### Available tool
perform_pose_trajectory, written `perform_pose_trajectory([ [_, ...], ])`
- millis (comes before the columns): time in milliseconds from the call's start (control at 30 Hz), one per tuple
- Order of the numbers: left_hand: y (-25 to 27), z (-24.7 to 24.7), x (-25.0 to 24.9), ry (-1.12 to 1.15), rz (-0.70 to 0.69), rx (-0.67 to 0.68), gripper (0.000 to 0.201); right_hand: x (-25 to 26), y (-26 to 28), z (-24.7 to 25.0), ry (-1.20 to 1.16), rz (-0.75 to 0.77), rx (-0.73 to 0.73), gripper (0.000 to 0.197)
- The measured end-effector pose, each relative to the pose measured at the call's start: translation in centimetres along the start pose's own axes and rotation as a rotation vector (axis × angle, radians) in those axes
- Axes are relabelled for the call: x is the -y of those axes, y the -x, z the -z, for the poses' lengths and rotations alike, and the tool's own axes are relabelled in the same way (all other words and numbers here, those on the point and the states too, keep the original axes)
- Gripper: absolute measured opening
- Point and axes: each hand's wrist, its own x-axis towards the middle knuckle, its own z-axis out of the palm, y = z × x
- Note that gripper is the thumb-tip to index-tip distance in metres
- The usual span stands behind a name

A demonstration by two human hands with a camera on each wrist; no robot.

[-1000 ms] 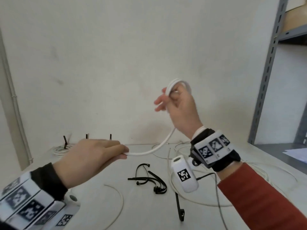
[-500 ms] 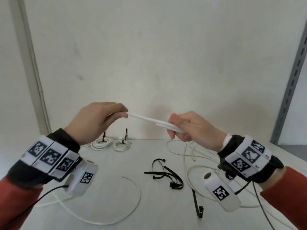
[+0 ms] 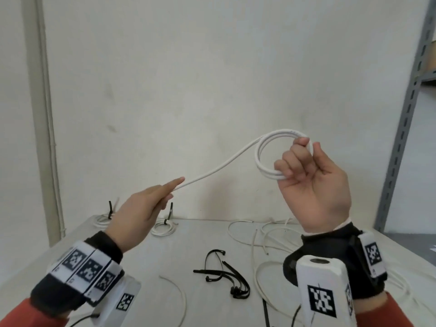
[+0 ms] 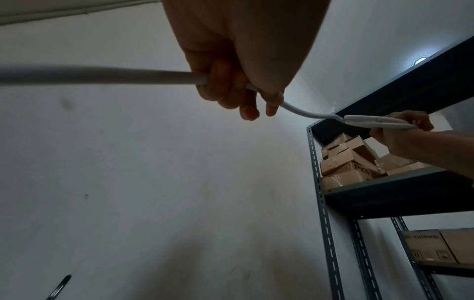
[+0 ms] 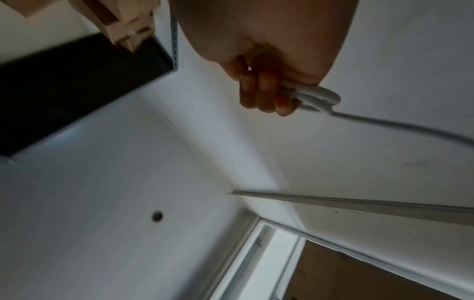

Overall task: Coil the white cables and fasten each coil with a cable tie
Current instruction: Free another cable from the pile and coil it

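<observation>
While the right hand (image 3: 313,182) holds a small coil of white cable (image 3: 266,152) raised above the worktop (image 3: 165,251), its fingers (image 3: 292,166) curled round the loops, the left hand (image 3: 139,213) pinches the straight tail of the same cable lower down. On the worktop lie 2 tied coils (image 3: 164,228) at the back, loose white cables (image 3: 259,234) and black cable ties (image 3: 226,277).

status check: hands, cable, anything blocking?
Right hand grips the coil of white cable, a few loops. Left hand holds the free tail. No tie on this coil; cable ties lie on table. Nothing in the way.
</observation>
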Motion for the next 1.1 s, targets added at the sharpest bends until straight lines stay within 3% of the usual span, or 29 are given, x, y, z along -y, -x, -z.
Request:
perform_pose_trajectory([
  [133,1.1,-0.8,-0.6,-0.139,-0.009,0.046,0.041,0.4,-0.7,-0.7,0.021,0.188,-0.039,0.024],
  [300,1.3,-0.6,-3.9,-0.291,-0.222,0.157,0.049,-1.1,-2.4,-0.9,0.273,0.289,-0.106,0.021],
  [467,1.1,0.5,-6.0,-0.257,-0.374,0.182,0.046,-3.6,-2.9,0.3,0.866,0.25,-0.13,0.009],
  [600,0.3,1.9,-6.5,-0.258,-0.393,0.147,0.042,-5.2,-1.9,1.8,1.46,0.092,0.125,0.008],
  [733,-0.7,3.4,-5.5,-0.296,-0.353,0.093,0.035,-5.6,-0.8,2.4,1.937,-0.222,0.451,0.011],
  [800,-1.3,3.8,-4.7,-0.292,-0.339,0.078,0.032,-5.8,-0.4,2.2,1.945,-0.313,0.495,0.021],
  [900,-2.2,3.5,-3.9,-0.265,-0.306,0.061,0.033,-5.9,0.2,1.7,1.914,-0.257,0.492,0.038],
  [1000,-3.1,3.0,-3.3,-0.209,-0.267,0.069,0.04,-5.7,0.1,1.3,1.749,-0.239,0.379,0.051],
  [1100,-4.1,2.9,-2.8,-0.105,-0.211,0.049,0.035,-5.3,-0.1,1.1,1.539,-0.317,0.225,0.057],
])
